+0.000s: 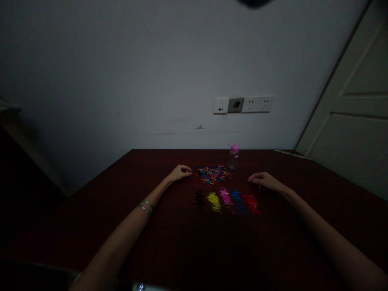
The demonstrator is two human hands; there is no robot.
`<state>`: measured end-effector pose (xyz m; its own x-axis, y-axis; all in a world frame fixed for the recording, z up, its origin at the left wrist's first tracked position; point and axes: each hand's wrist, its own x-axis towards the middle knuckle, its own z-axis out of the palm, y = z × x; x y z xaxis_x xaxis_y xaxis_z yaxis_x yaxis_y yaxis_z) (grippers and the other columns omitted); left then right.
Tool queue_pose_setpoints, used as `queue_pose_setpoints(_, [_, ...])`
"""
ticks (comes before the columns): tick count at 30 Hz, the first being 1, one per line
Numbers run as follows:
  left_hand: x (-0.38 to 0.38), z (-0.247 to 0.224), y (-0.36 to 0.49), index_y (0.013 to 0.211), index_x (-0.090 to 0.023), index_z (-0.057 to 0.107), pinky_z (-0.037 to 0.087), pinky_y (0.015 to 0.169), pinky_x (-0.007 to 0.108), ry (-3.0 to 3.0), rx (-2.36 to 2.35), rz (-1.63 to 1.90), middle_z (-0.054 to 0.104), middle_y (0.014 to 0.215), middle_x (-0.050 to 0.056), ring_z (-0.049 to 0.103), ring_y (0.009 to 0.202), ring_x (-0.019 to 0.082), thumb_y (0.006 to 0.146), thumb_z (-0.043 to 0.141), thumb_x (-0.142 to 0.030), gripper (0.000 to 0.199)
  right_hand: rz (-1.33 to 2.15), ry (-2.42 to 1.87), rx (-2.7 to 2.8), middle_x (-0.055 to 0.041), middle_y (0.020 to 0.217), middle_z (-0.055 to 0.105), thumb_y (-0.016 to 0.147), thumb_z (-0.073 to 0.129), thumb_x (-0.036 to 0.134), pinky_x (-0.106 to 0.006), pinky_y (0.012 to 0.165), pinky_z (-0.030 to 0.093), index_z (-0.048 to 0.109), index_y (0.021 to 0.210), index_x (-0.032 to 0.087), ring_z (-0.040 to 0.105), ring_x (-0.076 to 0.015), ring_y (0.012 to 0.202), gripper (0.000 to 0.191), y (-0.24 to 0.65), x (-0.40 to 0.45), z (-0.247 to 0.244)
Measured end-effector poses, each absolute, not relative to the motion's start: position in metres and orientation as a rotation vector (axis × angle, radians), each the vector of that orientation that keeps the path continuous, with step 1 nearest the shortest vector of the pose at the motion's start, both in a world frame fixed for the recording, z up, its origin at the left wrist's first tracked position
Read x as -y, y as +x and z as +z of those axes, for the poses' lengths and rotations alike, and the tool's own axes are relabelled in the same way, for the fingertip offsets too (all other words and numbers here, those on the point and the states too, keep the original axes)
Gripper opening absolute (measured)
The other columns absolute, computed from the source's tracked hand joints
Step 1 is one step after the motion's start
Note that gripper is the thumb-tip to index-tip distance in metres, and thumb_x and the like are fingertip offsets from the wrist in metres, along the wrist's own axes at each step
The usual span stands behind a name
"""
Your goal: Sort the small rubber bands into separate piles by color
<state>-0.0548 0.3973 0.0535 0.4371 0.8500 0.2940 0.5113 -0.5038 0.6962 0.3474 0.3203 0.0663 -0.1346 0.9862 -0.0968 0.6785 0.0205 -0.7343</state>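
Observation:
A mixed heap of small coloured bands (213,174) lies on the dark red table (182,242). Nearer to me are separate piles: black (199,199), yellow (214,202), pink (226,199), blue (239,201) and red (251,203). My left hand (181,172) rests on the table just left of the heap, its fingers together; whether they pinch anything is too small to tell. To the right of the heap, above the red pile, my right hand (263,180) is on the table with fingers curled; its grip cannot be made out.
A clear bottle with a pink lid (234,149) stands behind the heap, towards the right. Behind the table is a wall with sockets (257,104). A white door (357,121) is at the right.

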Motion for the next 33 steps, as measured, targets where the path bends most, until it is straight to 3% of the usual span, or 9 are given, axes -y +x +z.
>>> queue_pose_setpoints(21, [-0.389, 0.054, -0.034, 0.073, -0.014, 0.069, 0.041, 0.07, 0.024, 2.271, -1.196, 0.858, 0.066, 0.077, 0.005, 0.057, 0.073, 0.015, 0.069, 0.057, -0.025, 0.016, 0.896, -1.671, 1.805, -0.0036, 0.065, 0.058, 0.063, 0.057, 0.052, -0.02, 0.042, 0.035, 0.065, 0.081, 0.014, 0.046, -0.0086, 0.049, 0.043, 0.352, -0.324, 0.059])
queue_pose_setpoints(33, [-0.393, 0.095, -0.018, 0.072, -0.01, 0.067, 0.042, 0.068, 0.025, 2.04, -1.034, 1.035, 0.066, 0.073, 0.006, 0.057, 0.071, 0.015, 0.067, 0.06, -0.028, 0.021, 0.88, -1.692, 1.818, -0.0029, 0.061, 0.058, 0.064, 0.057, 0.052, -0.021, 0.043, 0.037, 0.067, 0.081, 0.014, 0.046, -0.0088, 0.048, 0.043, 0.348, -0.322, 0.063])
